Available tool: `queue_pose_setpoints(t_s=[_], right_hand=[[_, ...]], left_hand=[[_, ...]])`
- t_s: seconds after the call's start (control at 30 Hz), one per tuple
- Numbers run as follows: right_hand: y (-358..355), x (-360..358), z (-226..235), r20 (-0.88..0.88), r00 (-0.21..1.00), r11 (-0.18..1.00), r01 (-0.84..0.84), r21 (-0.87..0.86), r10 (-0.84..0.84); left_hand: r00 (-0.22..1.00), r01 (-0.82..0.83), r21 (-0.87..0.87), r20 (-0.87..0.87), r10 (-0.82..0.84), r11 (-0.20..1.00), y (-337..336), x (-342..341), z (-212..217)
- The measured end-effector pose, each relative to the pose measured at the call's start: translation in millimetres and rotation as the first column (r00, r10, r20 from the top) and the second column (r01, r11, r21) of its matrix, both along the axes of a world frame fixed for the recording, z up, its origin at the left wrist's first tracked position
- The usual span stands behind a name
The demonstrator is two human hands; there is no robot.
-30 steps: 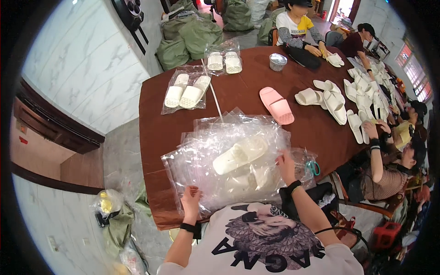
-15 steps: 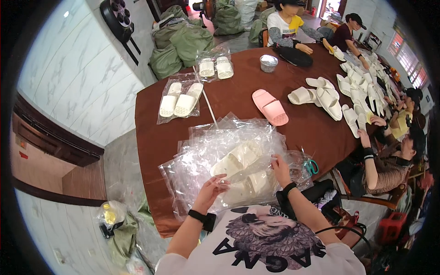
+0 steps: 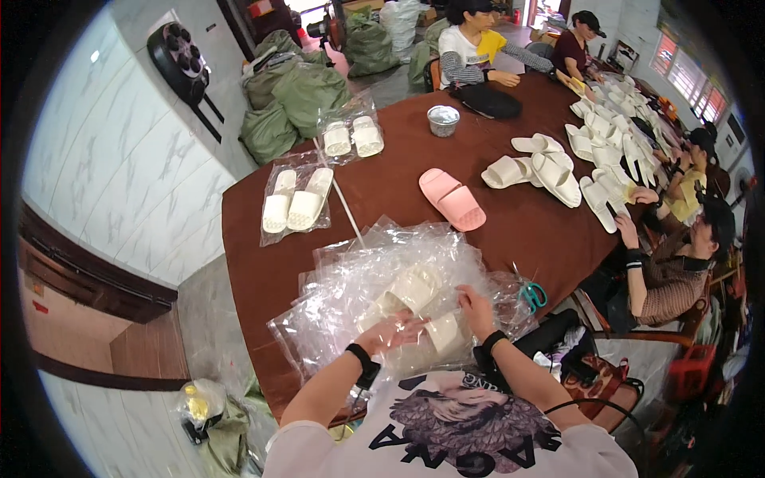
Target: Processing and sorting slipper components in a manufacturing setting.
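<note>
A pair of cream slippers (image 3: 414, 288) lies in a clear plastic bag on a pile of clear plastic bags (image 3: 319, 307) in front of me. My left hand (image 3: 392, 333) rests across the near ends of the slippers, its fingers stretched out and a little blurred. At the right side of the bag is my right hand (image 3: 476, 312), thumb and fingers bent together at the film's edge. The grip itself is hard to see through the shiny plastic.
Two bagged pairs of cream slippers (image 3: 309, 199) and a pink slipper (image 3: 452, 199) lie farther off. Teal-handled scissors (image 3: 532, 296) are right of the bags. A foil-topped bowl (image 3: 443, 121) stands behind. More loose cream slippers (image 3: 550, 171) cover the right side, where several people work.
My left hand has slid right over the slippers, and its fingers have straightened out. My right hand stays by the bag's right edge. The whole view has shifted slightly.
</note>
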State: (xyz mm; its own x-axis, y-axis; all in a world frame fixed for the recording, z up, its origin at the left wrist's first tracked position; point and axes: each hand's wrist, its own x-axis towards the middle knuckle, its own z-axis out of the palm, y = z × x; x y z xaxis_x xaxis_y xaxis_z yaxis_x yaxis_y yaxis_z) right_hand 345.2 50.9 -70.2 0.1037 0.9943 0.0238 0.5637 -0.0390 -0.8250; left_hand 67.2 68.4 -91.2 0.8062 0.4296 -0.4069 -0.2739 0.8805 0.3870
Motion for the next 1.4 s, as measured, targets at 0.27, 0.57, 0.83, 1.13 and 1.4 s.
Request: queue_pose_setpoints(t_s=[0.27,0.57,0.83,1.13,1.4], right_hand=[[2,20,-13,-0.021,0.990,0.990,0.139,0.037,-0.138],[4,10,-10,0.021,0.999,0.991,0.035,0.131,-0.038],[0,6,-15,-0.021,0.999,0.991,0.041,0.127,-0.039],[3,0,10,0.059,0.992,0.969,0.095,0.227,-0.111],[0,-14,60,-0.104,0.995,0.961,0.027,0.276,0.002]], left_hand=[[0.992,-0.046,0.287,-0.103,0.079,0.957,-14,23,61],[0.993,-0.115,0.121,0.046,0.110,0.986,-36,33,14],[0.976,-0.178,0.037,0.132,0.172,0.983,-48,20,-39],[0.903,-0.419,0.106,-0.054,0.426,0.902,-75,10,53],[0.825,-0.563,-0.003,-0.062,0.562,0.827,-81,-2,75]])
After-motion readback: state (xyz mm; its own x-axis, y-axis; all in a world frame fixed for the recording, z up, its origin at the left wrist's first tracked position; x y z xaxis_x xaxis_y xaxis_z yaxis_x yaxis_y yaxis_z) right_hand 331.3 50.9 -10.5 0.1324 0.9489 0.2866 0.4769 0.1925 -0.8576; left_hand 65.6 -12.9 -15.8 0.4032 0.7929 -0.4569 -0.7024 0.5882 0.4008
